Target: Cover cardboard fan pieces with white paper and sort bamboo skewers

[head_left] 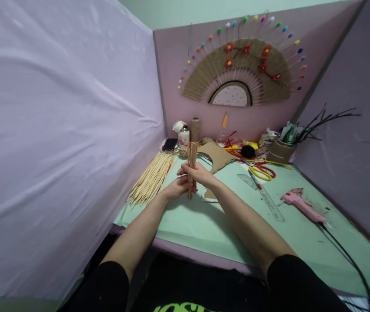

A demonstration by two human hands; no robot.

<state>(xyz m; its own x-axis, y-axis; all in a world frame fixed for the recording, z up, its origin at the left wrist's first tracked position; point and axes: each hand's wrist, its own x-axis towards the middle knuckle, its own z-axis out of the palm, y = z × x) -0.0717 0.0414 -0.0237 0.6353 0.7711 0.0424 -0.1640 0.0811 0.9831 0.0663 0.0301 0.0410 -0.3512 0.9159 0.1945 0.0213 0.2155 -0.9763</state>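
Note:
An upright bundle of thin wooden sticks [192, 152] stands just above the table in front of me. My left hand [180, 187] is closed around its lower part. Higher up, my right hand [198, 171] wraps the same bundle, its fingers partly hidden behind the sticks. To the left of my hands, a spread pile of pale sticks [152, 177] lies on the table, with a few red ones at its right side. A cut piece of cardboard [219, 154] lies beyond my right hand, and a smaller scrap [209, 195] is partly covered by my right forearm.
On the right lie a pink glue gun [303, 207] with a black cord, a clear ruler [271, 203] and yellow-handled scissors [260, 173]. A pot of brushes and twigs [282, 149] stands behind. A stick-and-burlap fan [211, 71] hangs on the back panel.

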